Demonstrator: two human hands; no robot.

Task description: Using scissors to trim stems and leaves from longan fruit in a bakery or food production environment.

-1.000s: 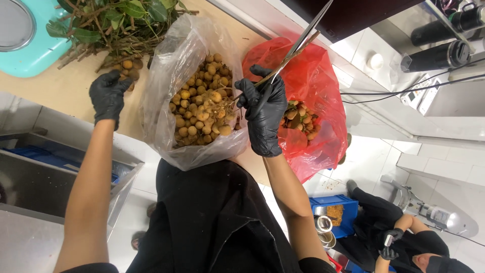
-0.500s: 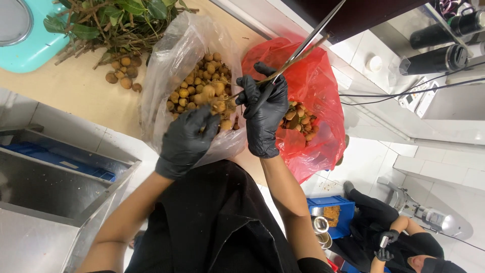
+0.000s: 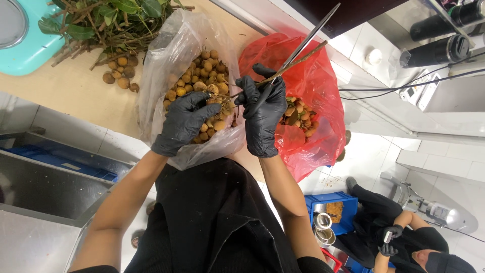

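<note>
Beige wooden counter [image 3: 76, 96], tiled kitchen wall behind. Left black-gloved hand [image 3: 184, 121] pinches small round tan fruit [image 3: 202, 81] inside clear plastic bag [image 3: 161, 65]; right gloved hand [image 3: 262, 119] grips long steel scissors [image 3: 303, 43] — blades parted. Snipping stage; next cut wants stem steadied.

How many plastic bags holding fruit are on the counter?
2. A clear bag of small brown fruit sits under the left hand; a red bag with fruit lies behind the right hand, which holds scissors. None seems hidden.

Clear bag [image 3: 166, 76] of brown fruit at centre, red bag [image 3: 313, 86] just right, both open, on counter.
</note>
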